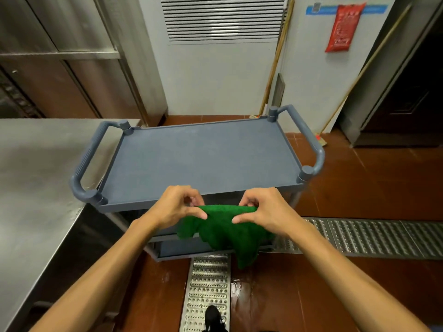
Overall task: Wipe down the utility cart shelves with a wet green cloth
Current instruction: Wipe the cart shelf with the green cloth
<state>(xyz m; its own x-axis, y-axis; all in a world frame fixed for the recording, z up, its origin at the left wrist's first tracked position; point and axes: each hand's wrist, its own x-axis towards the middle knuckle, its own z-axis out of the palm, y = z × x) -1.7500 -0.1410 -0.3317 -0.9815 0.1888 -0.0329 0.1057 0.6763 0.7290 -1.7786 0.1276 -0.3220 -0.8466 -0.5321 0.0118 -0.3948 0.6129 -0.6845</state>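
A grey-blue plastic utility cart [201, 159] stands in front of me, its bare top shelf rimmed and flanked by a handle at each end. Lower shelves show beneath the near edge. I hold a green cloth [227, 233] in the air just in front of that near edge. My left hand [177, 207] pinches its top edge on the left, and my right hand [261, 209] pinches the top edge on the right. The rest of the cloth hangs down in folds, covering part of the lower shelves.
A stainless steel counter [36, 178] runs along the left, close to the cart's left handle. Metal drain grates [374, 238] cross the wet red tile floor. Broom handles [278, 51] lean on the back wall behind the cart. My dark shoe [213, 318] stands on the near grate.
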